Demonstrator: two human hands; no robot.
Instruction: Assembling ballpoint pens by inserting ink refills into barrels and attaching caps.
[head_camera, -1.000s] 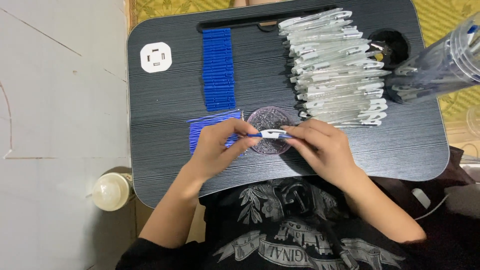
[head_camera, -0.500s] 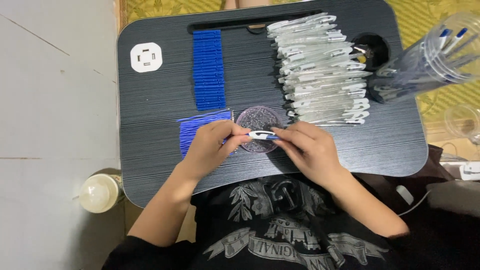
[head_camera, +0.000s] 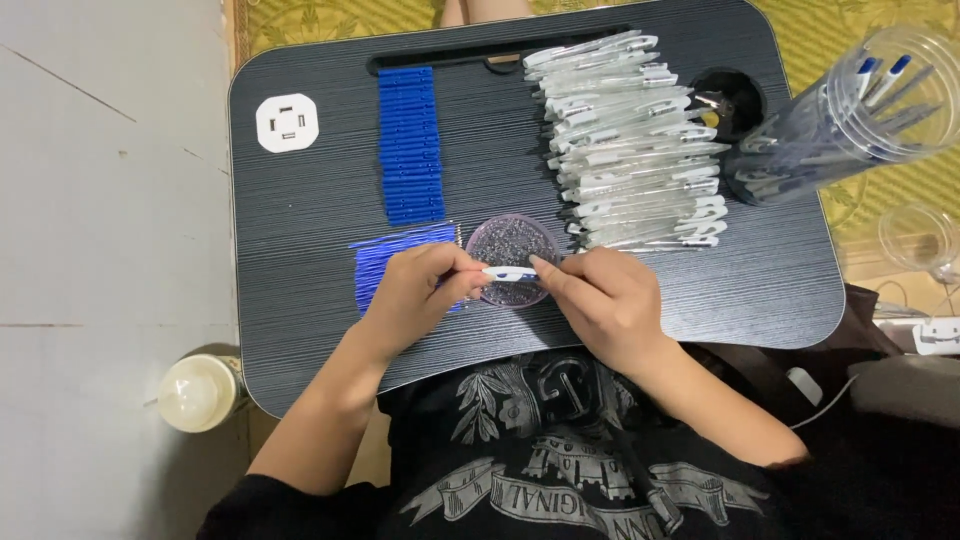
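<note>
Both hands meet over a small round clear dish (head_camera: 512, 240) of tiny metal bits on a black lap desk (head_camera: 300, 250). My left hand (head_camera: 412, 295) and my right hand (head_camera: 605, 305) together hold a white and blue pen part (head_camera: 508, 273), each pinching one end. A fan of thin blue refills (head_camera: 385, 262) lies under my left hand. Beyond the refills sits a neat column of blue caps (head_camera: 410, 145). A long stack of clear pen barrels (head_camera: 635, 140) lies past my right hand.
A clear plastic jar (head_camera: 850, 115) holding finished pens leans at the desk's right edge, beside a round cup hole (head_camera: 728, 95). A white square socket piece (head_camera: 287, 122) sits at the far left. A lidded cup (head_camera: 200, 392) stands on the floor at left.
The view shifted slightly, so the desk sits lower and more to the left in frame. Both hands stay together on the pen part over the dish.
</note>
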